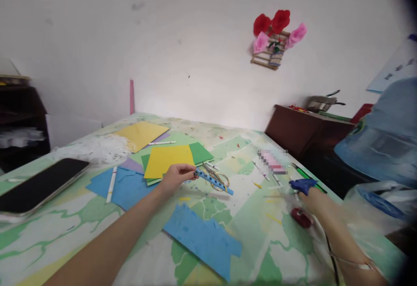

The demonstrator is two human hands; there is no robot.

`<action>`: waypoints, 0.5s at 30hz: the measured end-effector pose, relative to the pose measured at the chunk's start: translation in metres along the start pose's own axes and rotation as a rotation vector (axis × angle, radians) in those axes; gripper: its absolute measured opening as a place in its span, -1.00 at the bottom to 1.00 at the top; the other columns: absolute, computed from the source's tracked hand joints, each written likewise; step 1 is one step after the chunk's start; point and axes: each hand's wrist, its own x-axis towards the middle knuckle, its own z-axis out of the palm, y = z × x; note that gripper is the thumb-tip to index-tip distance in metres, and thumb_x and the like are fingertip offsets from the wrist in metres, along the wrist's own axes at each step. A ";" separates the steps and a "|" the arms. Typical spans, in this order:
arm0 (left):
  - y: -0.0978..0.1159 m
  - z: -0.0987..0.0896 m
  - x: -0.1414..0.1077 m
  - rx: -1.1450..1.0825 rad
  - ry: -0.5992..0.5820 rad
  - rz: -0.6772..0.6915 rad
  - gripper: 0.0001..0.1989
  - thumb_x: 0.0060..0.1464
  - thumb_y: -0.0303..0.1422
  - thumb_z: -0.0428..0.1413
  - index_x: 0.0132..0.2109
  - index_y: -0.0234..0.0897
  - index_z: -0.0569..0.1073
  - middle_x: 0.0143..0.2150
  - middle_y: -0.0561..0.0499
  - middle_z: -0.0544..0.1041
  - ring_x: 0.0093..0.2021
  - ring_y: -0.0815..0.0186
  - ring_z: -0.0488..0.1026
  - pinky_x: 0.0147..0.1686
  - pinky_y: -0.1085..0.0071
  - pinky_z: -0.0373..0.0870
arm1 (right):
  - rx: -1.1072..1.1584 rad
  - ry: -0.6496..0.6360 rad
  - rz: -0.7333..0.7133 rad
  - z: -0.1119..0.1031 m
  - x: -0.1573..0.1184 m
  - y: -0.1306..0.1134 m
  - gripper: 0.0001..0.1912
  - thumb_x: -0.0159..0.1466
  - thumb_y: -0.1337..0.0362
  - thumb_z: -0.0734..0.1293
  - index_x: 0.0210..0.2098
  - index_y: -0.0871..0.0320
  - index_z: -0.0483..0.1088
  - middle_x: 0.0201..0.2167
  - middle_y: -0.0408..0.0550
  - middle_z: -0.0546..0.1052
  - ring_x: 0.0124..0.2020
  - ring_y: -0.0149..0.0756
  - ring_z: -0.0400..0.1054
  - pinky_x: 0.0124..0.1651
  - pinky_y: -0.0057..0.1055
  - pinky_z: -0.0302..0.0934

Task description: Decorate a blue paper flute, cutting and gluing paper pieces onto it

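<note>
The slim strip [213, 181] was light blue, dotted with dark spots; the piece [303, 185] at the right hand [311, 198] was deep blue. Green leaf shapes and pale yellow patches patterned the white surface [146, 251]. The scissors [224, 174] had gold loops, the phone [42, 186] was black, the flowers [280, 21] red and pink.

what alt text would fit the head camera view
A person's left hand pinches a blue dotted strip above a patterned tablecloth, while the right hand is at a dark blue object. Yellow paper and a phone lie nearby; red flowers decorate the wall.
</note>
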 end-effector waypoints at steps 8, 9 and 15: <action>0.006 0.005 -0.006 -0.022 -0.070 0.098 -0.85 -0.13 -0.39 0.22 -0.35 -0.38 0.51 -0.38 -0.01 0.56 -0.41 0.39 0.50 -0.33 0.50 0.45 | 0.453 -0.039 -0.106 -0.032 -0.029 -0.057 -0.57 0.27 -0.02 0.10 -0.21 0.18 0.36 -0.49 0.09 0.54 -0.42 -0.11 0.42 -0.38 -0.30 0.21; 0.008 0.006 -0.008 -0.020 -0.071 0.108 -0.86 -0.12 -0.39 0.21 -0.36 -0.38 0.51 -0.39 -0.01 0.56 -0.42 0.40 0.49 -0.33 0.50 0.45 | 0.636 -0.082 -0.155 -0.034 -0.035 -0.071 -0.58 0.26 -0.04 0.11 -0.22 0.18 0.36 -0.53 0.05 0.53 -0.45 -0.16 0.41 -0.43 -0.35 0.19; 0.014 0.006 -0.011 0.014 -0.090 0.099 -0.88 -0.10 -0.42 0.20 -0.35 -0.40 0.53 -0.42 -0.04 0.57 -0.41 0.36 0.52 -0.32 0.48 0.49 | 1.184 -0.527 -0.481 -0.026 -0.061 -0.149 -0.67 0.29 0.08 0.15 -0.34 0.21 0.37 -0.79 -0.20 0.30 -0.75 -0.47 0.10 -0.61 -0.49 -0.03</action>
